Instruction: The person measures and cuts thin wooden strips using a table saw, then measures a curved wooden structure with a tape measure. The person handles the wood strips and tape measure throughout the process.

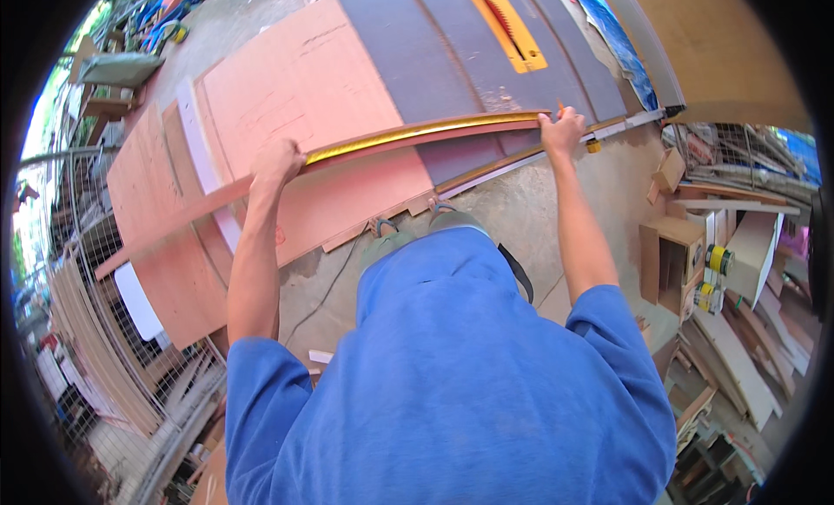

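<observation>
Found yellow tape measure stretched along wooden strip, across saw table. Noted left hand clamped on tape measure, right hand pinching its right end. Judged strip light, fairly stiff, liable to flex midway; grip near both ends.

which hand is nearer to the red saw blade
Right. The right hand is at the right end of the yellow tape, nearer the person than the saw blade and slightly right of it; the left hand is well to the blade's left, at the tape's other end.
</observation>
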`<action>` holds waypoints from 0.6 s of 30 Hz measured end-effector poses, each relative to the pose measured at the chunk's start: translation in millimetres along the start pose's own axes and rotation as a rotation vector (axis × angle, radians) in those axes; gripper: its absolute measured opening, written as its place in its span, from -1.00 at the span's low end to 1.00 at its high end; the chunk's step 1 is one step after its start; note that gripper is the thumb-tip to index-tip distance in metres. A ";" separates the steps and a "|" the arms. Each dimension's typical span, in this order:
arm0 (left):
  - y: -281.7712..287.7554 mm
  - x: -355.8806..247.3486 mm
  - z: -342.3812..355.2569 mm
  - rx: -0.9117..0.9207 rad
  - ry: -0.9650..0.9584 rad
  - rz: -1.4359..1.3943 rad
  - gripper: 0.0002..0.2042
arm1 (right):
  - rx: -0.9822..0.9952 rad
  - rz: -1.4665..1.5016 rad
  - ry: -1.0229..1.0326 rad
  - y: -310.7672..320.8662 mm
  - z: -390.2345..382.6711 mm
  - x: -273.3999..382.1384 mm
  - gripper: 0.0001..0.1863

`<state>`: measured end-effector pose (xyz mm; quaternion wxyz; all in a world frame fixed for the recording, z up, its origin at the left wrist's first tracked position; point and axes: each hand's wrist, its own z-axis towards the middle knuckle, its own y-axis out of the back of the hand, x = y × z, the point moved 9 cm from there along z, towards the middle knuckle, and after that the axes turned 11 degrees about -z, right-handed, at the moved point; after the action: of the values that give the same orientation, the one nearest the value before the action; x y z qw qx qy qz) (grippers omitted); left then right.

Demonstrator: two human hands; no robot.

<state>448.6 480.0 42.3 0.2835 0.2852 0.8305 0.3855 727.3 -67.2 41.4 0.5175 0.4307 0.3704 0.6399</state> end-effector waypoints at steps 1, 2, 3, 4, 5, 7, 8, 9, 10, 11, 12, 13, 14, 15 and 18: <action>0.2 -2.2 -4.1 0.030 0.018 -0.018 -0.74 | 0.075 0.025 -0.017 -7.7 1.5 -2.1 -0.62; 2.7 -2.9 -9.4 0.029 0.025 -0.017 -0.74 | 0.147 0.047 -0.039 -14.4 3.0 -4.4 -0.62; 6.0 -7.0 -11.1 0.027 0.023 -0.012 -0.73 | 0.205 0.063 -0.065 -21.8 5.8 -9.9 -0.62; 7.2 -11.0 -11.8 0.026 0.017 -0.008 -0.73 | 0.261 0.077 -0.093 -29.1 7.6 -16.0 -0.62; 7.5 -11.7 -11.2 0.022 0.015 -0.024 -0.72 | 0.318 0.096 -0.122 -35.3 6.0 -18.1 -0.63; 3.5 -1.8 -11.2 0.019 0.033 -0.044 -0.71 | 0.258 0.027 0.062 -15.0 6.0 15.8 -0.65; 3.5 3.4 -8.6 0.000 0.025 -0.054 -0.74 | 0.222 -0.004 0.156 0.8 9.5 38.6 -0.66; 2.2 9.4 -4.7 -0.022 0.022 -0.064 -0.75 | 0.291 0.173 0.139 8.5 8.9 58.8 -0.67; 1.9 14.0 -1.2 -0.045 0.022 -0.076 -0.76 | 0.361 0.351 0.123 16.1 4.1 84.7 -0.67; -1.0 13.5 2.1 -0.017 0.012 -0.085 -0.76 | 0.434 0.525 0.098 18.5 -7.1 106.2 -0.66; -2.1 11.4 4.8 0.014 0.001 -0.090 -0.77 | 0.504 0.738 0.085 15.4 -21.7 126.3 -0.65; -1.4 9.9 6.9 0.040 -0.008 -0.092 -0.77 | 0.570 0.958 0.068 10.7 -35.4 149.5 -0.63; 0.3 7.6 8.9 0.038 -0.019 -0.073 -0.77 | 0.632 1.182 0.049 7.6 -48.4 174.7 -0.60; 0.5 6.9 7.8 0.036 -0.023 -0.056 -0.77 | 0.720 1.212 0.040 5.2 -65.1 200.9 -0.58; -0.2 2.7 5.7 0.101 0.020 -0.010 -0.75 | 0.721 1.016 0.212 4.4 -97.0 261.5 -0.53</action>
<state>450.7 484.5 38.4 0.2622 0.2910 0.8531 0.3447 610.8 185.9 54.9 -0.0685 0.6344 0.3613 0.6800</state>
